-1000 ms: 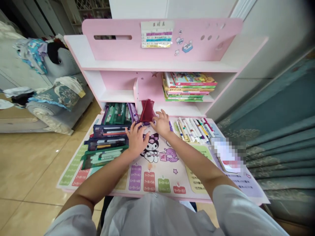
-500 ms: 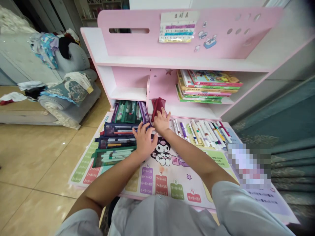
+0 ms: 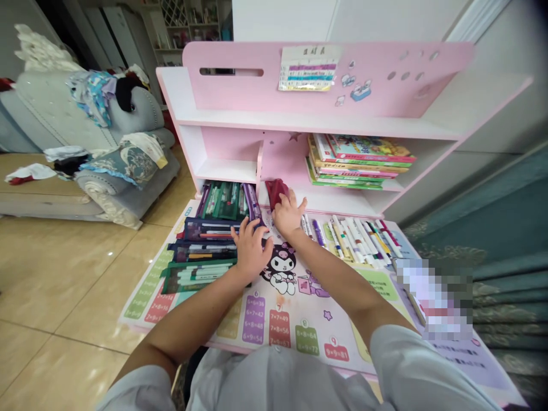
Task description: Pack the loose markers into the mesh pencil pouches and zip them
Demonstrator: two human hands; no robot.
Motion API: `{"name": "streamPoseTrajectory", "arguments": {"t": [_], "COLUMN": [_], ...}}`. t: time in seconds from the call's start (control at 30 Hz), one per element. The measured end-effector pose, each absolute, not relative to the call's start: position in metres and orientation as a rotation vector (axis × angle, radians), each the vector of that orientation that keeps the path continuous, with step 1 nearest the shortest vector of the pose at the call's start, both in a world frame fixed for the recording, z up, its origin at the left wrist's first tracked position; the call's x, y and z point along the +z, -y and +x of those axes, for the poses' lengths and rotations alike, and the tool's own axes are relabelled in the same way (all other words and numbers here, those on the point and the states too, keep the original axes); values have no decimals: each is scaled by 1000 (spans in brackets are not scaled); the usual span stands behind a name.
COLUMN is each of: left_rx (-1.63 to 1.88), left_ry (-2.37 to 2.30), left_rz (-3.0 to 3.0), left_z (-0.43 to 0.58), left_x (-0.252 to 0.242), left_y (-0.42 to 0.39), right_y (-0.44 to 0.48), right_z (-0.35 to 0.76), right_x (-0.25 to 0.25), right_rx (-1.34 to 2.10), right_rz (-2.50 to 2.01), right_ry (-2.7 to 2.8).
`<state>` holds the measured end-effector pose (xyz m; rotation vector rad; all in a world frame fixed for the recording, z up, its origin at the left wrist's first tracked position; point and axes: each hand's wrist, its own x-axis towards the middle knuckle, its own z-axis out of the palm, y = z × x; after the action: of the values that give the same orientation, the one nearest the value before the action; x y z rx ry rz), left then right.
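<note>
While right hand (image 3: 287, 217) touches red pouch (image 3: 275, 191), grip unclear, left hand (image 3: 251, 251) spread, empty, beside navy pouches (image 3: 194, 242) holding pens (image 3: 212, 249).

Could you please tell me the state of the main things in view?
Dark red pouch: crumpled
Right hand: at that pouch, grip unclear
Left hand: open, palm down
Navy pouches: filled, lying flat
Front green pouch: filled, lying flat
Loose markers: side by side
Books: shut, stacked
Phone: lying flat, pixelated

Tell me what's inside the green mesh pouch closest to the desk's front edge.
Several pale pens show lengthwise through the green mesh pouch. Its lower right corner is covered by the left forearm, so anything there is hidden.
</note>
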<state>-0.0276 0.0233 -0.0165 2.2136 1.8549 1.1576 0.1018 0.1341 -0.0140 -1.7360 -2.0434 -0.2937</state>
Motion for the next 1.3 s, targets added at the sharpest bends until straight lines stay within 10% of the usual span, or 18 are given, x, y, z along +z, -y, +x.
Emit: {"name": "streamPoseTrajectory", "arguments": {"t": [0.4, 1.3], "left_rx": [1271, 755], "left_ry": [-1811, -1614], "left_rz": [2016, 2667], "left_z": [-35, -41], "left_x": [1, 50], "left_y": [-28, 6], "right_y": [-38, 16], "right_z": [166, 187], "right_x": [21, -7], "right_rx": [-802, -323], "right_rz": [-1190, -1050], "right_ry": [1571, 1684]}}
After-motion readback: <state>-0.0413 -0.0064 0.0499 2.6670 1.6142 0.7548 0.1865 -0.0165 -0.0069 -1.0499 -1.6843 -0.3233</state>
